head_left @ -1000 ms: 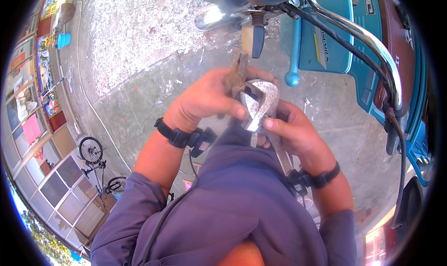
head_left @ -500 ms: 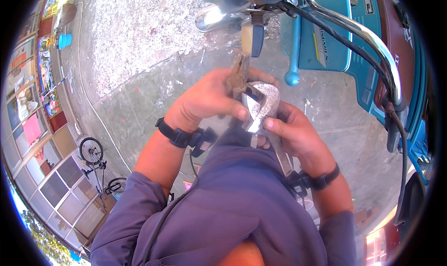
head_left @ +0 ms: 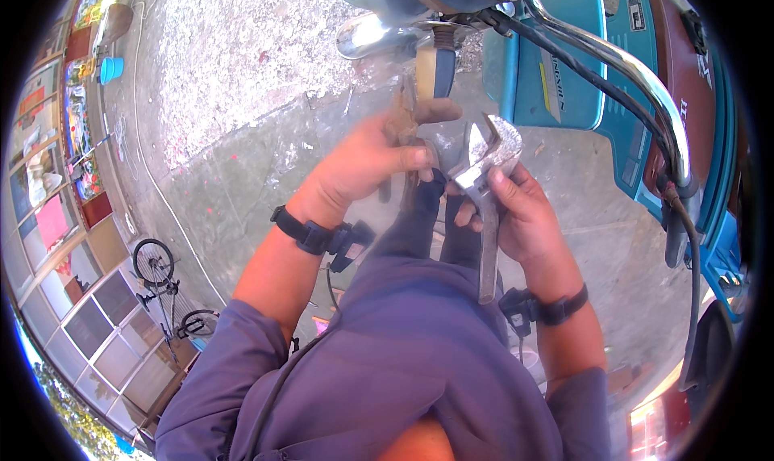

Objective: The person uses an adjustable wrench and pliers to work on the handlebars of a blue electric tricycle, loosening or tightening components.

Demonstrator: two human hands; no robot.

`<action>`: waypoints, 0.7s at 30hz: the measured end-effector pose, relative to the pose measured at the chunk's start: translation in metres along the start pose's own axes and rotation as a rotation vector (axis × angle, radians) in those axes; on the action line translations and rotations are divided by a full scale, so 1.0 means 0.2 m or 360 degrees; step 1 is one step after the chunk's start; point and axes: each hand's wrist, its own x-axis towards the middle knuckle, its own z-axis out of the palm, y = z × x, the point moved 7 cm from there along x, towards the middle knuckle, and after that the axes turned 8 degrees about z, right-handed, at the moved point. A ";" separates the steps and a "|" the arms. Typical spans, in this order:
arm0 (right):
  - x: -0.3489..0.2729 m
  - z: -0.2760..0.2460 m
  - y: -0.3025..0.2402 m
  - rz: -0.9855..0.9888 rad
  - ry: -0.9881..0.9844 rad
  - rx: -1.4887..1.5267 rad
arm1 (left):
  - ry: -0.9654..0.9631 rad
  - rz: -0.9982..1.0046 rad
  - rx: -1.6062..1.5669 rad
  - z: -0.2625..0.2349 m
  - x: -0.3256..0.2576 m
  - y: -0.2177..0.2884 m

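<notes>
In my right hand [head_left: 524,211] is a silver adjustable wrench [head_left: 488,195]. Its jaws point up and are parted with nothing between them, and its handle slants down toward my body. My left hand [head_left: 363,158] is wrapped round rusty brown pliers [head_left: 401,124], smeared by motion. Their jaws rise above the fist, and what look like the handles show below it. A gap separates the two tools. Both wrists wear black straps with small dark devices.
A teal motorcycle [head_left: 556,74] with a chrome handlebar [head_left: 629,58] and a hanging cable stands ahead and to the right. At far left are a bicycle [head_left: 157,279], a blue bucket [head_left: 112,70] and a windowed wall [head_left: 105,332]. Whitish patches mark the concrete floor [head_left: 250,179].
The wrench has moved right and slightly up in my right hand, apart from the left hand it was against. My left hand has shifted slightly left with the pliers.
</notes>
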 end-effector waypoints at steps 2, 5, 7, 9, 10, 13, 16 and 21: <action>0.06 -0.05 -0.07 -0.0194 0.0060 0.0104 | 0.0148 0.0016 -0.0022 -0.07 -0.01 -0.03; 0.17 -0.14 -0.19 -0.0426 0.0272 0.0050 | 0.0248 0.0011 -0.0063 -0.10 -0.03 -0.07; 0.26 -0.19 -0.25 -0.0534 0.0447 -0.0013 | 0.0286 -0.0039 -0.0026 -0.11 -0.05 -0.10; 0.33 -0.24 -0.29 -0.0606 0.0617 -0.0060 | 0.0286 -0.0071 -0.0013 -0.10 -0.05 -0.14; 0.35 -0.24 -0.30 -0.0627 0.0654 -0.0045 | 0.0268 -0.0078 -0.0020 -0.10 -0.06 -0.15; 0.38 -0.22 -0.32 -0.0689 0.0737 -0.0035 | 0.0247 -0.0117 -0.0030 -0.08 -0.06 -0.19; 0.39 -0.19 -0.33 -0.0731 0.0749 -0.0075 | 0.0287 -0.0162 -0.0048 -0.08 -0.08 -0.20; 0.39 -0.18 -0.33 -0.0716 0.0804 -0.0161 | 0.0322 -0.0173 -0.0045 -0.10 -0.09 -0.21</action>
